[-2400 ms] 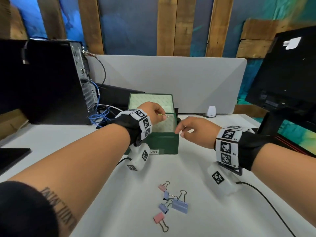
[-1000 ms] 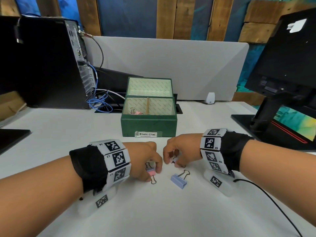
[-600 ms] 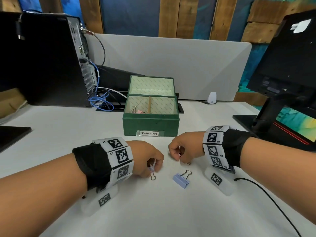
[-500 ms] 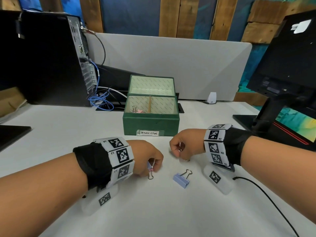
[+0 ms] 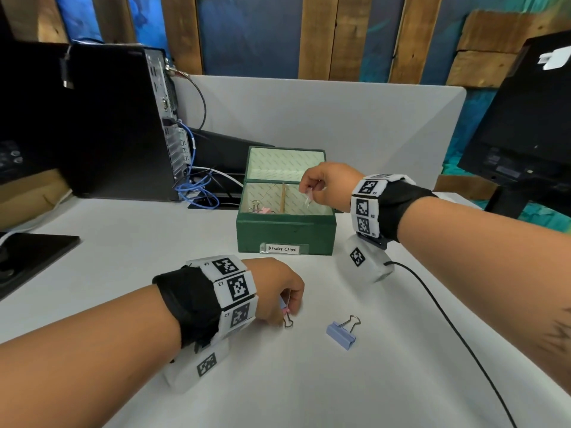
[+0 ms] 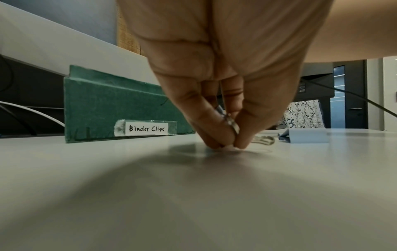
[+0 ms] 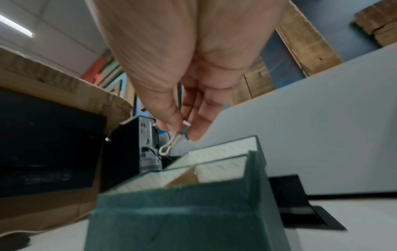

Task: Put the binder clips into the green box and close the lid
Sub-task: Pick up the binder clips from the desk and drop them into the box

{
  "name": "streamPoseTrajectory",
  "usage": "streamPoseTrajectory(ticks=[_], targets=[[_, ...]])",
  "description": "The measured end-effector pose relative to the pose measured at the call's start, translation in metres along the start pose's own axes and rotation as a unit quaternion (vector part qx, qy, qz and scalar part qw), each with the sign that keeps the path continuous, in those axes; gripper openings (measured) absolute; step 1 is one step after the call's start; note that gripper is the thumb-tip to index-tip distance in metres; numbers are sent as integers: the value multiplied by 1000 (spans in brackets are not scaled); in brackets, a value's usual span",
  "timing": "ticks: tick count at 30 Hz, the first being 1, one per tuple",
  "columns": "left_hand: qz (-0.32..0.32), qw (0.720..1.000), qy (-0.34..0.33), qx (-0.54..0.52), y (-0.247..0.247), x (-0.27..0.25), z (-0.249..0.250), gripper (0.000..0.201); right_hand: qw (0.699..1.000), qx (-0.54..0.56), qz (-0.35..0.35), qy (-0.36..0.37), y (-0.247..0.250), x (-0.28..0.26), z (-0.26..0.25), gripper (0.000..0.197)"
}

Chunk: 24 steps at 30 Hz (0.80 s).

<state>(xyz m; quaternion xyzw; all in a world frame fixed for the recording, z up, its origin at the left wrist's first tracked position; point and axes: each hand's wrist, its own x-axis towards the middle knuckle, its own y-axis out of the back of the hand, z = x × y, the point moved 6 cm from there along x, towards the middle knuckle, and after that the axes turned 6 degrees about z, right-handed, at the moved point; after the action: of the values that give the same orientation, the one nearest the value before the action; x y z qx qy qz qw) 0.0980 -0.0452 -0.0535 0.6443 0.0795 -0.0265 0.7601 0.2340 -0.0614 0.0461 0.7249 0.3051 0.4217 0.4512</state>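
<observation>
Where wood planks (image 5: 321, 35) back it, white desk (image 5: 309, 381) holds green box (image 5: 285, 231).

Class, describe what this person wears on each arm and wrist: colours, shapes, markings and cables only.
Each forearm is bare. The left wrist and right wrist each carry a black wrap with a white band of square black-and-white coded markers. Beneath each hangs a white camera housing bearing one marker; a black cable trails from the right one. Dark tattoo lettering marks the right forearm.
</observation>
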Motion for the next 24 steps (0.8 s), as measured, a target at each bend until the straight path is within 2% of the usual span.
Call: streamPoseTrajectory(ticks=[3, 6, 8, 11, 14, 19, 24], targets=[[18, 1000, -2, -9, 4, -1, -5, 20, 998, 27, -42, -40, -15, -3, 11, 45], [41, 999, 6, -27, 13, -5, -17, 21, 996, 68, -50, -20, -11, -20, 10, 35], [67, 997, 15, -32, 24, -4, -27, 22, 989, 63, -130, 22, -13, -43, 2, 26], [118, 991, 39, -51, 49, 6, -39, 19, 953, 44, -292, 73, -26, -86, -10, 22], [165, 980, 73, -83, 79, 23, -45, 14, 922, 13, -375, 98, -36, -117, -14, 31], [253, 956, 97, -115, 119, 60, -45, 17, 900, -12, -422, 111, -51, -142, -16, 43], [258, 951, 114, -123, 120, 93, -41, 19, 914, -7, -387, 122, -62, -144, -12, 36]])
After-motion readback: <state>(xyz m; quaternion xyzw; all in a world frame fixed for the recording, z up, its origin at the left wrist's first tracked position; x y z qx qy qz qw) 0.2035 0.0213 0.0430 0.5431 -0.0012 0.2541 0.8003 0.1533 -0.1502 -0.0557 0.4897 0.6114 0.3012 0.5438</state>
